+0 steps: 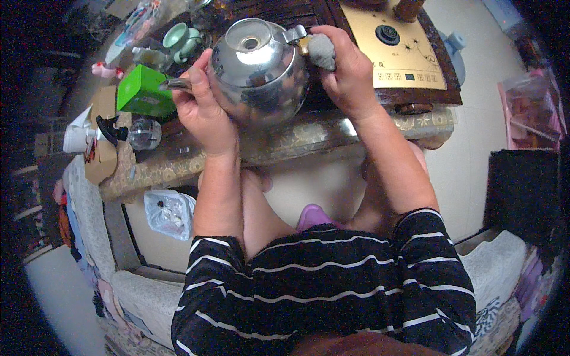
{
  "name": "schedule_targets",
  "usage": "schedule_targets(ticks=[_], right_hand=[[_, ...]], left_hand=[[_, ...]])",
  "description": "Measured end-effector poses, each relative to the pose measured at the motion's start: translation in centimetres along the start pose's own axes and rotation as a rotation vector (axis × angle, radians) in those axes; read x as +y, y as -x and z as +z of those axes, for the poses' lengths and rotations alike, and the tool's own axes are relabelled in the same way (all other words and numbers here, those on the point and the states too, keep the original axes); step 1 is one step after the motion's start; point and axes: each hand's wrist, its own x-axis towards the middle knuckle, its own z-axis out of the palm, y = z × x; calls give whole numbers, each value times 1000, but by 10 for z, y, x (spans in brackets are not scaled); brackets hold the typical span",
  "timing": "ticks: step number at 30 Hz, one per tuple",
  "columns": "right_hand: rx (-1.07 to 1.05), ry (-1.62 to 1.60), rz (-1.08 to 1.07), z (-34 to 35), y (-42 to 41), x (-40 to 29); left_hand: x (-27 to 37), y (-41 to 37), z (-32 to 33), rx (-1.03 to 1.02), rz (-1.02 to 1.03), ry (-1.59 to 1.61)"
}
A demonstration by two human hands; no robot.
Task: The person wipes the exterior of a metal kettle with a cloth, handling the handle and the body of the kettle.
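Observation:
A shiny metal kettle (262,95) with a clear disc-shaped knob (248,35) on its lid is held up over the table's front edge. My left hand (202,104) grips its left side by the metal spout (178,83), thumb upward and fingers partly hidden behind the body. At the kettle's right, my right hand (352,73) closes around a grey wad (321,52), perhaps cloth or sponge. That wad sits against a small yellowish piece beside the metal handle bracket (295,34). How much of the handle lies inside my right hand is hidden.
Right of the kettle is a gold-topped electric hob (396,58) in a dark wooden tea tray. A green box (144,91), pale green cups (176,38) and a clear spray bottle (144,133) stand left. Below them is a lined waste bin (171,216).

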Motion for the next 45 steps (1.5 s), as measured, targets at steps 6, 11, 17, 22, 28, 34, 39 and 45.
schedule_targets(ticks=[6, 11, 17, 22, 28, 34, 39, 45], right_hand=[[69, -377, 434, 26, 12, -5], [293, -1180, 873, 54, 25, -10], [125, -1099, 953, 42, 25, -31], [126, -1335, 1026, 5, 19, -6], [33, -2025, 979, -23, -2, 22], [141, -1447, 1106, -23, -6, 47], [263, -720, 806, -21, -7, 40], [277, -1763, 845, -27, -25, 33]], left_hand=[[-3, 2, 0, 94, 15, -15], [0, 2, 3, 130, -59, 27], [-7, 0, -9, 194, -78, -30], [-10, -12, -20, 286, -128, 13], [-15, -11, -21, 262, -138, 37], [-18, -11, -19, 243, -181, 73], [-14, -6, -7, 223, -216, 90], [-16, 1, -1, 224, -232, 75]])
